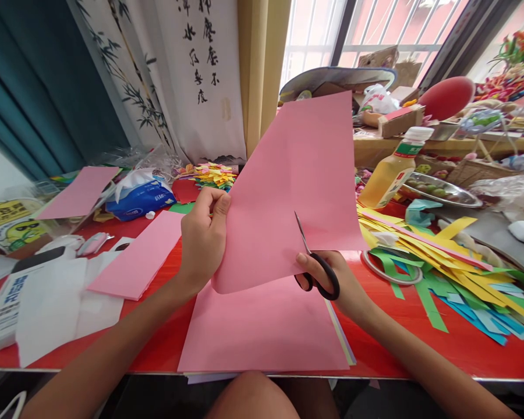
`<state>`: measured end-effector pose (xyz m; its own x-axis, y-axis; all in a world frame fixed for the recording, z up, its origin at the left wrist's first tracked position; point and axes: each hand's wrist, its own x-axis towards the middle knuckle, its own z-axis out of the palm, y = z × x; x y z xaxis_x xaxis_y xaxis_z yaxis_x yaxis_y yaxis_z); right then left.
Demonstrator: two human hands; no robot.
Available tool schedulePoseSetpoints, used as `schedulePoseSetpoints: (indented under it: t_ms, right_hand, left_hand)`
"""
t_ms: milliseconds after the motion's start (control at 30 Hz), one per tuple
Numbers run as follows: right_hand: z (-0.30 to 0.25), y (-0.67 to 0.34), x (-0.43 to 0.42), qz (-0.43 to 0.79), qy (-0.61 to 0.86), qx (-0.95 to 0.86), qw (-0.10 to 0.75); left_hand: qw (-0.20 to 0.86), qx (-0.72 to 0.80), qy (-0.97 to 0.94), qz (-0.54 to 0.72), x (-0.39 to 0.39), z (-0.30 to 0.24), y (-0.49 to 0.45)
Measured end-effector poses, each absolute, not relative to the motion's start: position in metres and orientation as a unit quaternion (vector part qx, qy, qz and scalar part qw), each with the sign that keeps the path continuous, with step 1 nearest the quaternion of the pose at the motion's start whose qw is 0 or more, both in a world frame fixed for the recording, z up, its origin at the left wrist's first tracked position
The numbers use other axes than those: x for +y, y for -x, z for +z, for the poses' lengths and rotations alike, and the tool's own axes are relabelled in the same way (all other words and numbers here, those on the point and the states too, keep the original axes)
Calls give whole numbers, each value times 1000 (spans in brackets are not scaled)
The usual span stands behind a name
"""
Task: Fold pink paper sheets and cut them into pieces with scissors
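A large pink paper sheet (271, 180) is held up over the table, with its left edge pinched in my left hand (205, 238). My right hand (332, 279) grips black-handled scissors (328, 277) at the sheet's lower edge. One blade shows in front of the paper, pointing up; the other blade is hidden behind it. The paper's lower right corner sticks out to the right of the scissors. Below lies a stack of pink paper (262, 331), with a few other pale colours showing at its edges.
Folded pink sheets (140, 256), a blue tissue pack (142, 194) and white paper (52, 302) lie to the left. On the right are yellow, green and blue paper strips (454, 273), a grey tape-like ring (393, 281), a drink bottle (390, 171) and a metal dish (441, 189).
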<state>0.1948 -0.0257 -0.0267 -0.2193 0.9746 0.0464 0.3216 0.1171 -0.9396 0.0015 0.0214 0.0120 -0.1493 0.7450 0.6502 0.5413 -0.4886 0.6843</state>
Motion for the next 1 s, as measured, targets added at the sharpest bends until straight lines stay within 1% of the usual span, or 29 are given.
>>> schedulePoseSetpoints:
  t_ms: [533, 767, 1000]
  right_hand:
    - [-30, -194, -25, 459, 480, -633, 397]
    - [-32, -195, -24, 486, 465, -595, 439]
    - [-29, -194, -24, 480, 463, -602, 438]
  left_hand:
    - [88, 507, -647, 562, 21, 15, -1]
    - [120, 499, -658, 551, 16, 13, -5]
    - [133, 501, -657, 547, 15, 13, -6]
